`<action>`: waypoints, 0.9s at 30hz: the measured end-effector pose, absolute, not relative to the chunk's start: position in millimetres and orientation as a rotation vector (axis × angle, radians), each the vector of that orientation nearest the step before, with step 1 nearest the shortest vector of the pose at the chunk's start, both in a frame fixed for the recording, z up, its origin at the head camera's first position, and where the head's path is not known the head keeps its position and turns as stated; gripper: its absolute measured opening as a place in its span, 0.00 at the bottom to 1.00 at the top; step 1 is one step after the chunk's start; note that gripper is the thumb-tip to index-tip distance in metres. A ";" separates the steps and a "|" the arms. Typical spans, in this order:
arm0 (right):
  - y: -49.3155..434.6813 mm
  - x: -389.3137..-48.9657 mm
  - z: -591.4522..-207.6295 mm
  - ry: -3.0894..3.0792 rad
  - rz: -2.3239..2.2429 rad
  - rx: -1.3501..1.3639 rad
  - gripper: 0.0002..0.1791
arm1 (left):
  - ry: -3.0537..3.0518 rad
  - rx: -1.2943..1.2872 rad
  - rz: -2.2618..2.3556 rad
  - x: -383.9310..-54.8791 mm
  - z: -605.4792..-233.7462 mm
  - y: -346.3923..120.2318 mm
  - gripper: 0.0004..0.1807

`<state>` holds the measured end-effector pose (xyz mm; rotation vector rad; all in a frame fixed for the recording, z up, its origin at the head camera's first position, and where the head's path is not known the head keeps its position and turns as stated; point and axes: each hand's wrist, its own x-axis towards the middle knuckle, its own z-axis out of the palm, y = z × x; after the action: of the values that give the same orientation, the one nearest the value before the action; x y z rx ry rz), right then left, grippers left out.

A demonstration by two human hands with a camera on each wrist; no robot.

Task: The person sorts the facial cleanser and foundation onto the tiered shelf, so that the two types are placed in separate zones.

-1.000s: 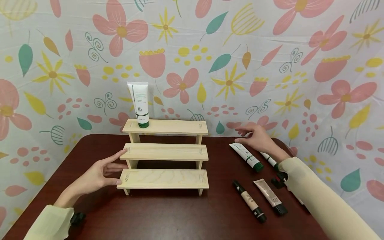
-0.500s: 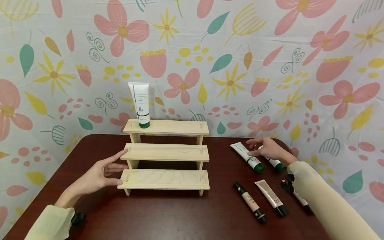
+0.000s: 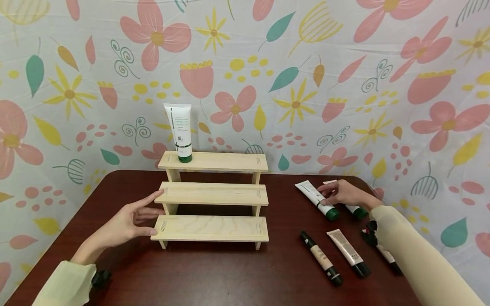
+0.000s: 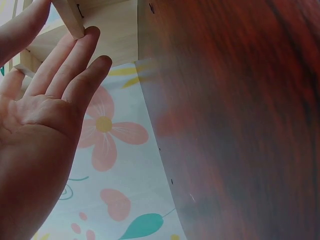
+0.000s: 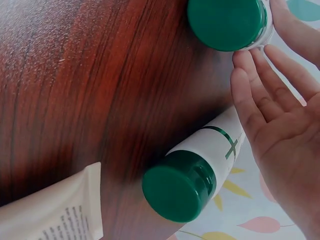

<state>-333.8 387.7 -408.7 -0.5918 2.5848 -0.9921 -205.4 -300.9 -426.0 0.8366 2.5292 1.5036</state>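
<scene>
Right hand (image 3: pixel 347 193): thumb and fingertips at the sides of a white tube (image 3: pixel 308 192) with a green cap; whether they pinch it cannot be told. This tube lies slantwise on the table (image 3: pixel 237 278), right of the stand, cap toward the near edge.

Left hand (image 3: pixel 116 227): fingers extended and spread, index fingertip at the left end of the middle tier, thumb at the left end of the lowest, touching.

Stand (image 3: pixel 214 194): pale wood, three tiers.

Upright tube (image 3: pixel 181 131): white, cap down, on the top tier toward its left end.

Second lying tube (image 3: pixel 356 211): white, green cap, partly beneath the right hand in the head view, just beside the first.

Nearer on the table: a beige stick (image 3: pixel 321 257) with black ends; a pinkish tube (image 3: pixel 346 250), black cap; one slim item (image 3: pixel 386 254), partly hidden by the sleeve (image 3: pixel 417 255).

Backdrop (image 3: pixel 245 46): white, floral print.
</scene>
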 end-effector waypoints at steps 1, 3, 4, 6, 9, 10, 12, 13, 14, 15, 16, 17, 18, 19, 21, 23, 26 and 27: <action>387.5 -334.1 -408.7 2.589 -0.984 -0.596 0.33 | 2.527 0.834 1.506 -205.4 -426.1 -301.0 0.58; 386.9 -334.2 -408.8 2.593 -0.983 -0.580 0.33 | 2.525 0.834 1.508 -205.5 -426.4 -301.2 0.58; 386.3 -333.8 -408.7 2.589 -0.989 -0.575 0.33 | 2.522 0.835 1.511 -205.5 -426.6 -301.3 0.58; 385.2 -333.3 -409.0 2.575 -1.008 -0.561 0.33 | 2.521 0.838 1.512 -205.5 -426.8 -301.6 0.58; 382.3 -332.3 -409.2 2.547 -1.049 -0.529 0.32 | 2.521 0.846 1.515 -205.4 -427.0 -301.9 0.58; 381.5 -332.3 -409.5 2.541 -1.056 -0.532 0.32 | 2.522 0.846 1.515 -205.2 -427.0 -302.0 0.58; 380.0 -332.4 -409.8 2.532 -1.068 -0.537 0.33 | 2.525 0.845 1.513 -205.1 -426.9 -302.1 0.57; 379.4 -332.5 -409.9 2.524 -1.079 -0.533 0.33 | 2.526 0.845 1.512 -205.0 -426.9 -302.1 0.57; 378.8 -332.7 -410.0 2.515 -1.090 -0.527 0.33 | 2.527 0.842 1.510 -205.0 -426.8 -302.1 0.57; 378.2 -333.0 -410.1 2.505 -1.101 -0.520 0.33 | 2.527 0.842 1.510 -205.1 -426.9 -302.1 0.57; 377.8 -333.4 -410.2 2.494 -1.112 -0.513 0.34 | 2.529 0.843 1.507 -205.2 -426.9 -302.1 0.57; 377.4 -333.5 -410.0 2.484 -1.118 -0.507 0.34 | 2.531 0.844 1.506 -205.4 -426.9 -302.1 0.57; 376.9 -333.7 -409.6 2.478 -1.120 -0.501 0.34 | 2.533 0.845 1.505 -205.5 -426.8 -302.0 0.57; 376.4 -334.0 -409.4 2.473 -1.123 -0.499 0.34 | 2.535 0.847 1.505 -205.7 -426.7 -301.9 0.57; 375.8 -335.0 -409.1 2.470 -1.116 -0.497 0.33 | 2.541 0.850 1.503 -206.0 -426.4 -301.8 0.57; 375.4 -335.8 -408.9 2.463 -1.103 -0.492 0.33 | 2.543 0.851 1.503 -206.0 -425.9 -301.6 0.57; 374.8 -337.2 -409.6 2.452 -1.083 -0.466 0.34 | 2.546 0.849 1.496 -205.9 -425.6 -301.5 0.57; 374.3 -337.3 -409.8 2.448 -1.076 -0.459 0.35 | 2.547 0.846 1.494 -205.9 -425.7 -301.6 0.57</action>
<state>-337.3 374.3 -409.8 -0.4586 2.4479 -1.0763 -205.9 -301.6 -425.7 0.8462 2.5468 1.4944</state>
